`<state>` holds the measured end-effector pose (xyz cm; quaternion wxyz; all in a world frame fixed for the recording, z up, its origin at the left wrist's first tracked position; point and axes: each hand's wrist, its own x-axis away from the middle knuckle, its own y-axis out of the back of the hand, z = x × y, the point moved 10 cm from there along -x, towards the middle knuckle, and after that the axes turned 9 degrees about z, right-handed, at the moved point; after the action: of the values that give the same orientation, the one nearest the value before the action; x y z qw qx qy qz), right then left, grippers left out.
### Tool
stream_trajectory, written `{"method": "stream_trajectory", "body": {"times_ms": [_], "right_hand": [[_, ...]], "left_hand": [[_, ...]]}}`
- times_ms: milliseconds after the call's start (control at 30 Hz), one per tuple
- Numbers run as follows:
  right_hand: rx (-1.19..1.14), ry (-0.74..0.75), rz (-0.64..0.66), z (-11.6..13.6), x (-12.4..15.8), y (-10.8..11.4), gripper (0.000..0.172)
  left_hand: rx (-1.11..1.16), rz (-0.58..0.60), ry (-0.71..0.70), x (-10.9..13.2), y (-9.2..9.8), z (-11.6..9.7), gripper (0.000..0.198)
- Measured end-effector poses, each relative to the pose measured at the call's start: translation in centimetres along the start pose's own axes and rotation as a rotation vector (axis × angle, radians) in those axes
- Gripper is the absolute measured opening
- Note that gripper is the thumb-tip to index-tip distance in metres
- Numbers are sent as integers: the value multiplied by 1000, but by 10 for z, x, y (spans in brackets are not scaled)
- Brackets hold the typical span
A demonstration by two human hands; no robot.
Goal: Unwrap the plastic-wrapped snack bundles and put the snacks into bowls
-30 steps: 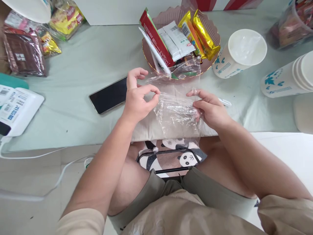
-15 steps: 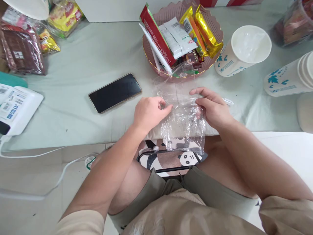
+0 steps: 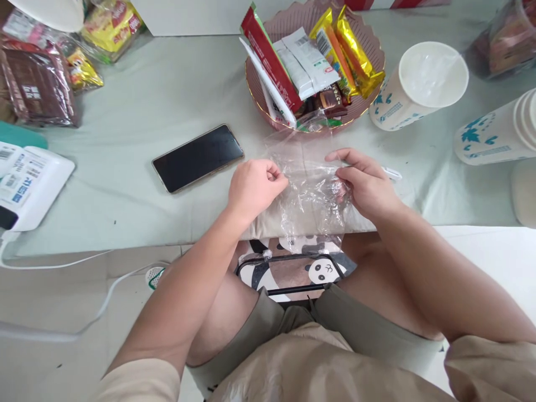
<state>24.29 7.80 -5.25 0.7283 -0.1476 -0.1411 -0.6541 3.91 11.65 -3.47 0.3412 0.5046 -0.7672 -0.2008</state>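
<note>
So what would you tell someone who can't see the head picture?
A left hand and right hand handle crinkled clear plastic at a cloth-covered table. Beyond it sits a pink bowl of wrapped snacks, with a phone left and paper cups right.

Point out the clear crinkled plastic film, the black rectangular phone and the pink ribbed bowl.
Clear crinkled plastic film [image 3: 309, 191], head view: its creased middle.
Black rectangular phone [image 3: 198, 158], head view: centre of its screen.
Pink ribbed bowl [image 3: 288, 20], head view: its far inner wall.

Place: a home or break room, unclear which
Tabletop [image 3: 104, 184]: pale green cloth [image 3: 125, 95]
Bowl [image 3: 374, 47]: wrapped snacks [image 3: 305, 64]
Cups [image 3: 489, 131]: paper, stacked
Floor [image 3: 50, 298]: pale tiles
</note>
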Motion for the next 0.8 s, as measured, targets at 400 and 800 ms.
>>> {"method": "stream_trajectory", "body": {"times_ms": [400, 800], "right_hand": [[71, 2, 46, 0, 1, -4, 28], [115, 22, 41, 5, 2, -5, 30]], "left_hand": [[118, -110, 28, 3, 19, 11, 20], [17, -63, -28, -7, 8, 2, 15]]}}
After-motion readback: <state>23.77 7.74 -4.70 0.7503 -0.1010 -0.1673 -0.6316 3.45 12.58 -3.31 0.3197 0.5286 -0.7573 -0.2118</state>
